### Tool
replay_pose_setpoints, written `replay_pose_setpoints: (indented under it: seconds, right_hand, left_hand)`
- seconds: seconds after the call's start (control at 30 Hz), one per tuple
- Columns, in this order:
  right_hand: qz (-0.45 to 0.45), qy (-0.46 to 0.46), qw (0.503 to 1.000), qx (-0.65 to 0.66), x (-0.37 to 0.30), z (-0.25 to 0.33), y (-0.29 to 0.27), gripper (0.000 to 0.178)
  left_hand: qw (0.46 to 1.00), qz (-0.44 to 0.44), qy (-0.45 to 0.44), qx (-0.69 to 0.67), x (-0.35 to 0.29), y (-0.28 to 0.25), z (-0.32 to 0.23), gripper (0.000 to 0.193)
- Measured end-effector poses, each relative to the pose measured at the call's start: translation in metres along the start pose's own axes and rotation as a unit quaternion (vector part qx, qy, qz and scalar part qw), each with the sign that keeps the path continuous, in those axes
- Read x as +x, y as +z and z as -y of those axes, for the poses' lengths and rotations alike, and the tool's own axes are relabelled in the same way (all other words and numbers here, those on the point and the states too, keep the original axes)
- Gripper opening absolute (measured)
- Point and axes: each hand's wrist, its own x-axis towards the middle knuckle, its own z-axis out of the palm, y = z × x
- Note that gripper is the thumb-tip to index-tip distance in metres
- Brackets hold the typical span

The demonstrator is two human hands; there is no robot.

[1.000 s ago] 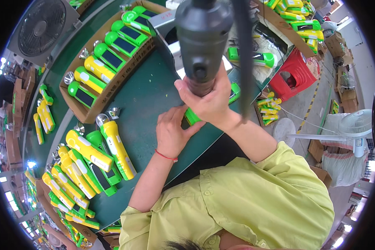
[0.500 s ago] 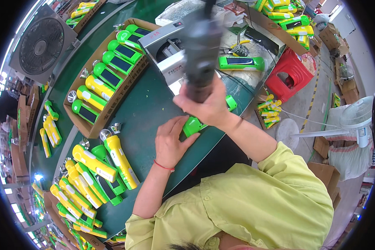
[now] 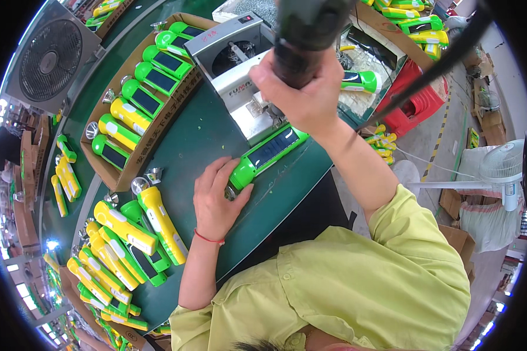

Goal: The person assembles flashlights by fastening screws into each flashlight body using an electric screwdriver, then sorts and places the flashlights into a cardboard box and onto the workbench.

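A green flashlight (image 3: 270,151) with a dark solar panel facing up lies slantwise on the green worktable (image 3: 184,131). My left hand (image 3: 212,198) is closed round its near left end, thumb on one side and fingers on the other. Above the bench, my right hand (image 3: 310,96) grips a black, cylindrical electric screwdriver (image 3: 311,29). The tool is held up apart from the flashlight, and its tip is hidden from view. Just beyond the flashlight stands a silver screw-feeder machine (image 3: 246,88).
At left, a cardboard box (image 3: 136,161) holds several flashlights in a row. A pile of yellow and green flashlights (image 3: 126,228) lies nearer me. Another green flashlight (image 3: 363,81) rests beyond my right hand. A red stool (image 3: 413,105) and white fan (image 3: 500,164) stand at right.
My right hand has lifted the screwdriver up and right, off the flashlight. My left hand has shifted a little left with the flashlight, whose solar panel now shows.
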Motion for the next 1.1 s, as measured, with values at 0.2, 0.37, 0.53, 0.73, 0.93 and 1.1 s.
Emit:
replay_pose_setpoints:
  seconds: [0.2,0.37,0.53,0.73,0.93,1.1]
  right_hand:
    - [0.024,0.146,0.986,0.082,-0.015,0.015,-0.002,0.048]
    - [-0.035,0.033,0.997,0.058,-0.055,0.012,0.012,0.044]
    - [-0.028,0.018,0.997,0.063,-0.062,0.01,0.019,0.045]
    - [0.075,0.045,0.996,0.002,-0.067,0.015,0.016,0.069]
    - [0.03,0.013,0.996,-0.081,-0.088,0.008,0.023,0.07]
    - [0.096,0.003,0.995,0.018,-0.077,0.013,0.02,0.071]
  left_hand:
    - [0.999,-0.016,0.028,-0.024,0.01,0.012,0.0,0.048]
    - [0.998,-0.028,0.043,-0.023,0.012,0.019,-0.003,0.049]
    - [0.998,-0.034,0.043,-0.036,0.011,0.02,-0.002,0.049]
    - [0.997,-0.026,0.061,-0.029,0.01,0.018,-0.002,0.048]
    - [0.998,-0.014,0.05,-0.026,0.012,0.014,-0.002,0.047]
    - [0.997,0.009,0.012,-0.071,0.011,0.012,-0.003,0.045]
